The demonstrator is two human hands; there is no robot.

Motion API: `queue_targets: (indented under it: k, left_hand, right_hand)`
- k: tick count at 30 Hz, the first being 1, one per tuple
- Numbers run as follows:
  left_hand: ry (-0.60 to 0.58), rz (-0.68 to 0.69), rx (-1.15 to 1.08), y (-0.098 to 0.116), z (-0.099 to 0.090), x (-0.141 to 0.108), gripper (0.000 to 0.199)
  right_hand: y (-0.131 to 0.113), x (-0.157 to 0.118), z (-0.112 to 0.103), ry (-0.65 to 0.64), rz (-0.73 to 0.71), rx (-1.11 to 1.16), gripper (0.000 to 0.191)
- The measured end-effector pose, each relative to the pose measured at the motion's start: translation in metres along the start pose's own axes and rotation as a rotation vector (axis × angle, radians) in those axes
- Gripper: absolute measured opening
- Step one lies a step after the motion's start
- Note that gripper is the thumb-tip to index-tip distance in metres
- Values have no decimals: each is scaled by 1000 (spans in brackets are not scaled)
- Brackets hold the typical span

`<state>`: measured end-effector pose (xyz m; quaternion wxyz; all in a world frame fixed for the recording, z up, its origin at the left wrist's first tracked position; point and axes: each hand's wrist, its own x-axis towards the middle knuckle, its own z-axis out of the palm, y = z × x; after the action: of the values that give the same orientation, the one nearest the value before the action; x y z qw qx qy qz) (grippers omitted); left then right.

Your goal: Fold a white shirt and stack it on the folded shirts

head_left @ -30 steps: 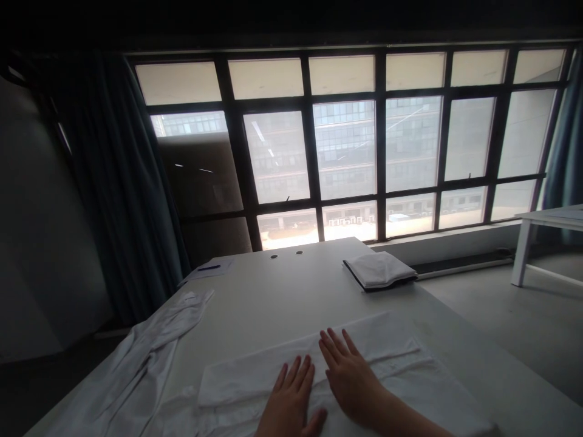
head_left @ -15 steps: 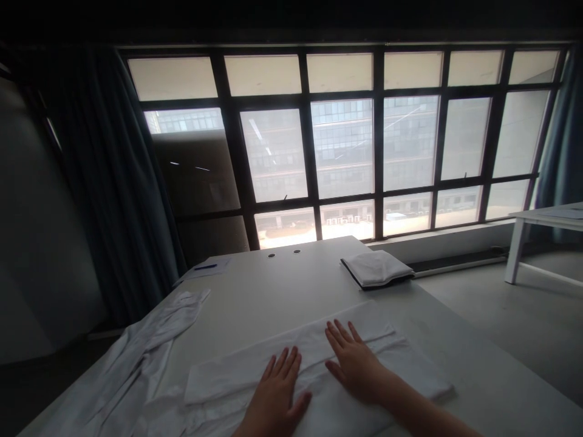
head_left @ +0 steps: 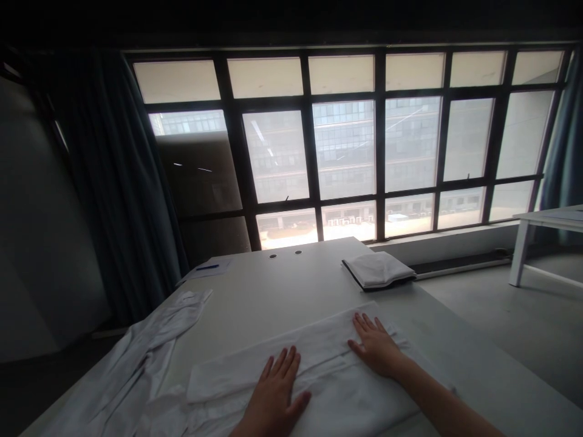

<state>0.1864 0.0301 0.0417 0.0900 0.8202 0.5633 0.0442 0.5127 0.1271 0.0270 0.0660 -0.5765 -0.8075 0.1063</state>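
A white cloth garment (head_left: 328,331) lies partly folded on the white table, with creases and layered edges across its middle. My left hand (head_left: 276,391) rests flat on its near part, fingers spread and pointing away from me. Farther right, my right hand (head_left: 376,346) is laid on the garment near its right end, fingers extended and palm down. Neither hand grips the fabric. The garment's lower edge runs out of the frame, so its exact kind cannot be made out.
Crumpled white clothing (head_left: 150,352) spreads along the table's left side. A folded white cloth over a dark one (head_left: 380,269) lies near the right edge. A blue pen (head_left: 207,267) sits on paper at the far left. Another white table (head_left: 519,252) stands right, beyond the floor.
My right hand has slid right and slightly away across the garment, and the cloth there has shifted in its creases. My left hand has stayed nearly in place.
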Motion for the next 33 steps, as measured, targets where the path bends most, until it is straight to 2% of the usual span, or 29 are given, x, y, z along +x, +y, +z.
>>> queue_targets:
  k: [4, 8, 11, 14, 16, 18, 22, 25, 27, 29, 31, 33]
  left_hand:
    - [-56, -132, 9, -30, -6, 1, 69]
    - [-92, -320, 81, -86, -13, -6, 63]
    - [-46, -459, 193, -135, -16, -19, 64]
    - [22, -603, 196, -173, -19, -32, 71]
    - [44, -651, 196, -189, -18, -37, 69]
    - [62, -669, 223, -195, -17, -40, 67]
    - [184, -722, 337, -187, -19, -39, 77]
    - [288, -680, 408, -161, -28, -31, 80]
    - [322, -566, 368, -133, -32, -23, 77]
    - [315, -371, 266, -98, -31, -14, 72]
    - [234, -169, 149, -63, -24, -8, 66]
    - [123, -46, 79, -35, -14, -6, 68]
  right_hand:
    - [2, 1, 1, -5, -11, -4, 89]
    - [4, 3, 2, -10, -15, -14, 89]
    - [3, 2, 1, -18, -4, -16, 88]
    - [2, 0, -2, -28, -7, -13, 87]
    - [2, -1, -3, -33, -7, -9, 87]
    - [2, -1, -4, -42, -3, -8, 88]
    - [1, -1, -6, -67, 9, -7, 89]
    - [-2, -1, -8, -87, 12, -9, 89]
    - [-5, -1, -10, -92, 21, -10, 89]
    - [-8, -2, -11, -91, 25, -5, 89]
    - [-10, -4, -14, -91, 29, -4, 88]
    - [-11, -5, -18, -95, 34, -2, 86]
